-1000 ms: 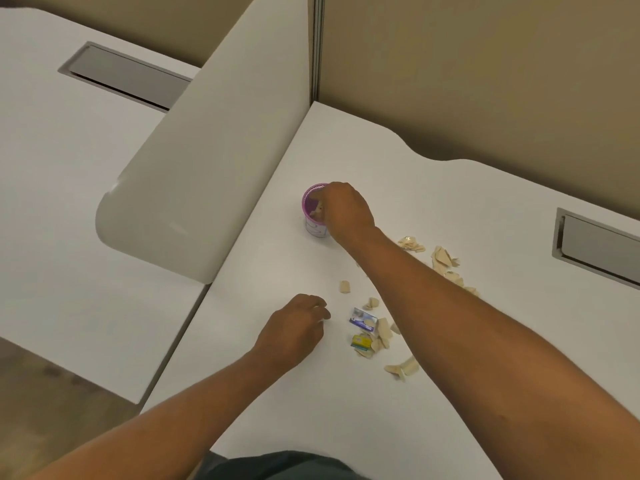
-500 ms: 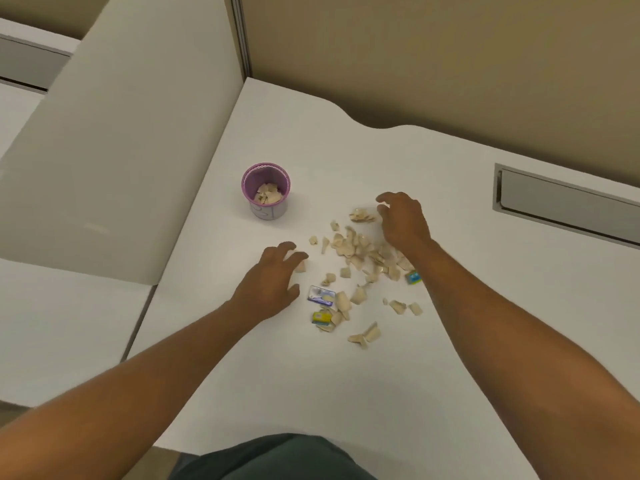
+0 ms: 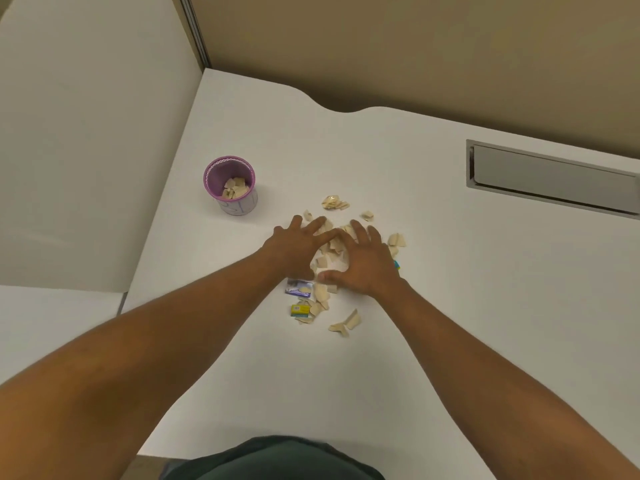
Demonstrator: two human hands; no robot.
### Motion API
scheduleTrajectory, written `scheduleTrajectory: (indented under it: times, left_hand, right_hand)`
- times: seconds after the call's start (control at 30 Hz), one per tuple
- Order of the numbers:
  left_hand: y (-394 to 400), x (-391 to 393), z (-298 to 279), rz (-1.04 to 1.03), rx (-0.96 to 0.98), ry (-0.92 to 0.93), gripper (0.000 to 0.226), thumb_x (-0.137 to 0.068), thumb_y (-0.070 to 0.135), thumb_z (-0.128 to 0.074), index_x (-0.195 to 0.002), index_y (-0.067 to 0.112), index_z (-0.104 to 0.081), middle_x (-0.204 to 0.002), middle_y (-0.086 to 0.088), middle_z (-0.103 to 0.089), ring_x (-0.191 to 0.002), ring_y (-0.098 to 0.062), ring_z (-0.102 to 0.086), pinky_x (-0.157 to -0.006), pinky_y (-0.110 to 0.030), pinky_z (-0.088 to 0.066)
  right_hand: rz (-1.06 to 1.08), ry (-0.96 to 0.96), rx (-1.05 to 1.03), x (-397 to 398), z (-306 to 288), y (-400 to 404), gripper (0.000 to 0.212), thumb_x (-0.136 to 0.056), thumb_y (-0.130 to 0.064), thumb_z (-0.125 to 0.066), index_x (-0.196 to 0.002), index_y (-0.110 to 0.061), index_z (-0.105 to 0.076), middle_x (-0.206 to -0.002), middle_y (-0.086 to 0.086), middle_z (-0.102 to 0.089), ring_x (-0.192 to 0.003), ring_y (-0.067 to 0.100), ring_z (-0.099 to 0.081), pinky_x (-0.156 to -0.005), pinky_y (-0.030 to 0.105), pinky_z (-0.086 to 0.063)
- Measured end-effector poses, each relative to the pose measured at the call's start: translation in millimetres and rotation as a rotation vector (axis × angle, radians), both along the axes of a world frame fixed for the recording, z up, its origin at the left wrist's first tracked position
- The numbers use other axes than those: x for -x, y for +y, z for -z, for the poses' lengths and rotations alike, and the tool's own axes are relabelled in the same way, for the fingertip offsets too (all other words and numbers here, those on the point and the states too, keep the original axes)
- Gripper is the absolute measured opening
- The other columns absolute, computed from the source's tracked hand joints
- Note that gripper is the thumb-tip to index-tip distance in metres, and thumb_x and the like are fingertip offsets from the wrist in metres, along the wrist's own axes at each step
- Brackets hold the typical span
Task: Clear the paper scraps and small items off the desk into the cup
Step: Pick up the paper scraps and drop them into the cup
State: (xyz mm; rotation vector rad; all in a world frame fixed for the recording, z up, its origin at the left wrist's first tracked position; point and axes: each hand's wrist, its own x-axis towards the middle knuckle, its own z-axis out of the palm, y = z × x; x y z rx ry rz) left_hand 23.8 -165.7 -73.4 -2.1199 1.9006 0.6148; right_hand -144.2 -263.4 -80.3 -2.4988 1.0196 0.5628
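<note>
Now left hand [image 3: 294, 249], right hand [image 3: 367, 268] — closed in, scraps [image 3: 334, 249] between

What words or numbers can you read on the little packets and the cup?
None can be read.
Blue packet: print too blurred.
Yellow packet: dark marks, too small to read.
Cup: blue marks on its side, not readable as letters.

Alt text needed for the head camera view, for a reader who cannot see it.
Both hands, left hand and right hand, lie open and spread over a pile of paper scraps on a white desk. A purple cup, upright to the left, already holds some scraps.
</note>
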Motion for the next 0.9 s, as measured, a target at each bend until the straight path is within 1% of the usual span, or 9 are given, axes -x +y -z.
scheduleTrajectory:
  times: [0.1, 0.2, 0.3, 0.4, 0.5, 0.63, 0.7, 0.8, 0.9]
  left_hand:
    - [5, 0, -1, 0.014, -0.001, -0.027, 0.081, -0.090, 0.051, -0.068, -0.159, 0.032, -0.031, -0.167, -0.003, -0.025, -0.138, -0.037, -0.039, -0.094, -0.050, -0.053]
    - [8, 0, -1, -0.018, 0.022, 0.035, 0.054, -0.097, 0.038, -0.064, -0.148, 0.024, -0.051, -0.151, -0.007, -0.043, -0.129, -0.034, -0.046, -0.088, -0.048, -0.058]
    - [12, 1, -1, -0.008, 0.067, 0.008, 0.031, -0.099, 0.013, -0.059, -0.129, 0.013, -0.066, -0.131, -0.011, -0.055, -0.114, -0.032, -0.055, -0.080, -0.043, -0.057]
    - [22, 2, 3, 0.033, 0.081, -0.073, 0.017, -0.095, -0.004, -0.057, -0.104, 0.006, -0.068, -0.111, -0.012, -0.059, -0.098, -0.029, -0.059, -0.066, -0.037, -0.045]
    - [30, 0, 5, -0.053, 0.061, -0.032, 0.015, -0.094, -0.007, -0.056, -0.099, 0.003, -0.066, -0.103, -0.014, -0.065, -0.097, -0.032, -0.064, -0.069, -0.039, -0.047]
    - [41, -3, -6, -0.254, 0.102, 0.146, 0.019, -0.102, 0.008, -0.051, -0.104, 0.002, -0.069, -0.110, -0.016, -0.072, -0.106, -0.034, -0.066, -0.087, -0.041, -0.048]
    - [50, -7, -25, -0.361, 0.227, 0.224, 0.024, -0.103, 0.014, -0.051, -0.108, 0.005, -0.073, -0.112, -0.011, -0.074, -0.106, -0.031, -0.066, -0.089, -0.038, -0.048]
    - [62, -27, -62, -0.546, 0.496, 0.321, 0.019, -0.098, 0.012, -0.060, -0.102, 0.006, -0.078, -0.103, -0.006, -0.079, -0.099, -0.028, -0.071, -0.088, -0.039, -0.054]
    - [64, -71, -93, -0.713, 0.644, 0.269, 0.016, -0.092, 0.014, -0.068, -0.101, 0.013, -0.082, -0.100, -0.005, -0.081, -0.092, -0.026, -0.073, -0.084, -0.031, -0.054]
  right_hand:
    - [-0.007, 0.011, 0.055, 13, 3, 12, 0.113, -0.065, -0.083, -0.066, -0.157, -0.036, -0.020, -0.169, -0.001, -0.009, -0.152, 0.041, -0.012, -0.116, 0.056, -0.032]
    - [0.032, -0.015, 0.097, 17, 4, 21, 0.091, -0.078, -0.060, -0.074, -0.154, -0.034, -0.032, -0.166, 0.001, -0.020, -0.145, 0.039, -0.025, -0.110, 0.048, -0.042]
    - [0.079, -0.070, 0.113, 15, 2, 30, 0.059, -0.091, -0.031, -0.071, -0.146, -0.030, -0.049, -0.158, 0.003, -0.036, -0.134, 0.032, -0.038, -0.097, 0.040, -0.051]
    - [0.122, -0.152, 0.112, 13, -1, 40, 0.038, -0.092, -0.009, -0.062, -0.128, -0.023, -0.064, -0.141, 0.004, -0.051, -0.124, 0.028, -0.045, -0.089, 0.039, -0.053]
    - [0.111, -0.169, 0.116, 12, -2, 49, 0.028, -0.091, -0.005, -0.055, -0.111, -0.018, -0.069, -0.126, 0.002, -0.057, -0.116, 0.026, -0.048, -0.084, 0.034, -0.050]
    - [0.078, -0.162, 0.135, 15, 0, 52, 0.034, -0.091, -0.003, -0.053, -0.117, -0.018, -0.069, -0.130, 0.004, -0.058, -0.118, 0.024, -0.049, -0.085, 0.030, -0.046]
    - [0.074, -0.168, 0.144, 17, 1, 52, 0.035, -0.090, -0.004, -0.055, -0.118, -0.018, -0.070, -0.132, 0.004, -0.058, -0.118, 0.024, -0.049, -0.086, 0.030, -0.045]
    - [0.082, -0.177, 0.138, 18, 1, 51, 0.038, -0.089, -0.003, -0.054, -0.119, -0.019, -0.070, -0.132, 0.003, -0.058, -0.119, 0.023, -0.049, -0.088, 0.030, -0.045]
    - [0.082, -0.187, 0.134, 16, 1, 51, 0.040, -0.089, 0.000, -0.052, -0.119, -0.018, -0.071, -0.132, 0.004, -0.059, -0.116, 0.024, -0.050, -0.088, 0.030, -0.047]
